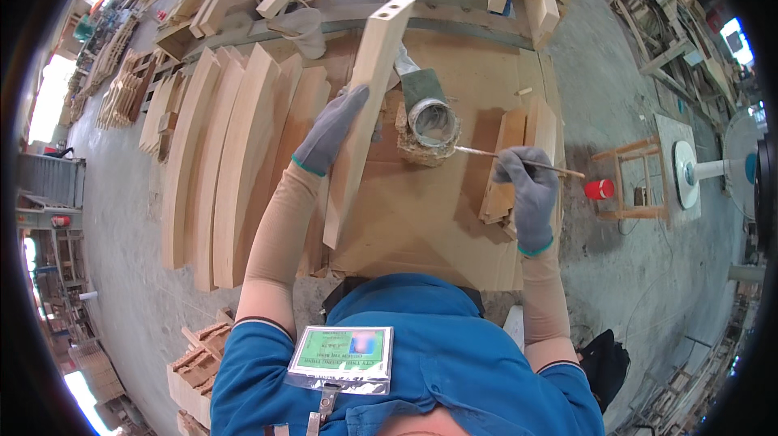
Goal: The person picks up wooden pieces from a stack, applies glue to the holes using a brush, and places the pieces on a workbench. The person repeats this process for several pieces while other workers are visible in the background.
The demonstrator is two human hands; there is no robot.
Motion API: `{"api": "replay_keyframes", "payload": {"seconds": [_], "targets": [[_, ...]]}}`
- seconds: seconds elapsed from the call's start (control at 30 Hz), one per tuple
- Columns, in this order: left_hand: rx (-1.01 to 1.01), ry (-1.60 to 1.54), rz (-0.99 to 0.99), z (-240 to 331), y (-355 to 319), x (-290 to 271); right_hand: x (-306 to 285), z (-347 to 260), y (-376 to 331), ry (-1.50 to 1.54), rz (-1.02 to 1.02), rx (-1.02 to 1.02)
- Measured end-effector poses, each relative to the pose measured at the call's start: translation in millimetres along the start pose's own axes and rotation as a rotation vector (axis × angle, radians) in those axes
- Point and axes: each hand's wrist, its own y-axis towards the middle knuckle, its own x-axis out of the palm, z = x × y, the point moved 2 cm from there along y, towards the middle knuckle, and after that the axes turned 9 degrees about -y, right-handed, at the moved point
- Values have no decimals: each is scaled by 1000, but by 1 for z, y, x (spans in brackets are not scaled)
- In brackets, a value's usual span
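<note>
My left hand (331, 130), in a grey glove, grips a long pale wooden bar (366, 112) with two holes in its upper end. The bar stands tilted over the cardboard-covered table. In my right hand (528, 193), also gloved, is a thin wooden stick (559, 168), pinched near its middle. White stuff coats the stick's left tip, which is beside a round glue pot (433, 122). Crusted, dried material surrounds the pot's outside, and its inside looks whitish. A dark grey flat piece (422, 86) lies just behind the pot.
Several curved wooden pieces (243, 168) stand in a row on the left. Short wooden pieces (506, 164) lie on the cardboard (405, 225) by my right hand. At the back are a white bucket (305, 31) and a rack of wooden parts. A fan (689, 174) and red container (600, 190) are at right.
</note>
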Motion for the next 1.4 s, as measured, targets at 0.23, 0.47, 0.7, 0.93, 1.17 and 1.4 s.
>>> {"api": "replay_keyframes", "payload": {"seconds": [0.23, 0.47, 0.7, 0.93, 1.17, 1.4], "targets": [[-64, 201, -78, -15, 62, 23, 45, 55, 47, -12, 19, 63], [-59, 457, -22, -22, 63, 41, 51, 96, 53, -348, 85, -120], [33, 491, 93, -29, 43, 50, 46, 91, 51, -248, 63, -33], [62, 466, 168, -31, 37, 57, 32, 83, 42, -229, 98, -89], [144, 488, 187, -38, 34, 64, 48, 117, 8, -187, 179, -97], [112, 469, 257, -40, 33, 66, 77, 78, -35, -743, -3, -505]]}}
